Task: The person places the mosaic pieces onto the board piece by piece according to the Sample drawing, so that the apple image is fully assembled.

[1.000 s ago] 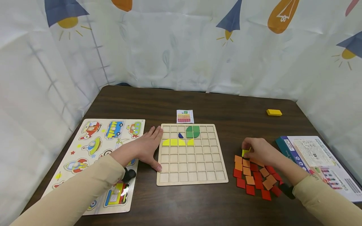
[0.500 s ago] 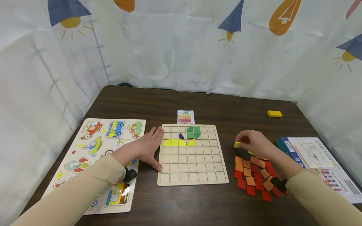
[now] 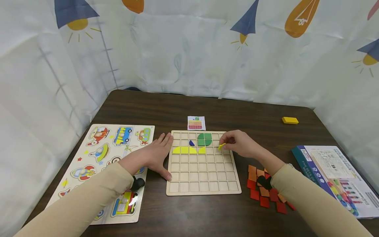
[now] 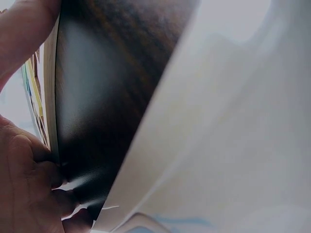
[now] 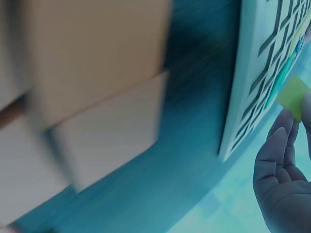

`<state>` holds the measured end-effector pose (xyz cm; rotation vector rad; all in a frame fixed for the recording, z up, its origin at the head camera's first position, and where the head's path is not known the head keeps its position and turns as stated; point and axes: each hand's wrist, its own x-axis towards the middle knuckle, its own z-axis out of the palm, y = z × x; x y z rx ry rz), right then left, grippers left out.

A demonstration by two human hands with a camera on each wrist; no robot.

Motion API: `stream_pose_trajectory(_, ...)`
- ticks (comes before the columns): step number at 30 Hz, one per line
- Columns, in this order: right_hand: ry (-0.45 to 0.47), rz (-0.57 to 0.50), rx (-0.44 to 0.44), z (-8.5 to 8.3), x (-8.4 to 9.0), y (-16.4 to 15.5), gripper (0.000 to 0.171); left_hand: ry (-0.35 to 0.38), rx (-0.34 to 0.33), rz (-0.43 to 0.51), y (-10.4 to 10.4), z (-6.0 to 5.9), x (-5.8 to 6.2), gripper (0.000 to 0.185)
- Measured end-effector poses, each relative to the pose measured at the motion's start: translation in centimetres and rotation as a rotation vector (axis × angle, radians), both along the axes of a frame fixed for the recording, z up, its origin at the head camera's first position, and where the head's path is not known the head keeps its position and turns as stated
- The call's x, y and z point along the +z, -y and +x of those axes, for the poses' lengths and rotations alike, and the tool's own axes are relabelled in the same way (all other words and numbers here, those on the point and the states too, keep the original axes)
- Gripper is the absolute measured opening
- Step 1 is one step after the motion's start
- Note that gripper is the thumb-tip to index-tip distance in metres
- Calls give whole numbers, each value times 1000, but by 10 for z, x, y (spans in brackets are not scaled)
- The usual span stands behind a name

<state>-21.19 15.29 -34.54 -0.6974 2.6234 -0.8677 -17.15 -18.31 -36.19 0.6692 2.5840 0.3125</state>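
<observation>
My right hand (image 3: 241,143) pinches a yellow tile (image 3: 221,146) between thumb and fingertips, over the right side of the wooden grid board (image 3: 204,176). In the right wrist view, the tile (image 5: 293,98) looks flat and square-edged. With fingers spread straight, my left hand (image 3: 157,157) rests along the board's left edge. Green pieces (image 3: 204,140) with rounded corners fill several upper cells. Beside them lies a small dark blue piece (image 3: 191,143). A row of yellow pieces (image 3: 184,150) sits in the third row, with a gap before its last rounded one.
Red and orange tiles (image 3: 264,201) lie right of the board, partly under my right forearm. A printed card (image 3: 196,123) lies behind the board. On the left is a vehicle puzzle board (image 3: 115,152); on the right, a box (image 3: 331,168) and a yellow block (image 3: 290,120).
My right hand has lifted a yellow tile from beside the loose pile and carried it left to above the board. My left hand has stayed at the board's edge.
</observation>
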Motion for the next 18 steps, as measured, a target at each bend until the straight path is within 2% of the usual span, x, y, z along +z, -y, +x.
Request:
stream_pose_trajectory(5,6,-3,45,-4,-3,20,10,-7,-2,-4,0,0,0,142)
stream_pose_trajectory(18,25,26,47,-8,-10,35,5,-6,6,-16,0,0,1,144)
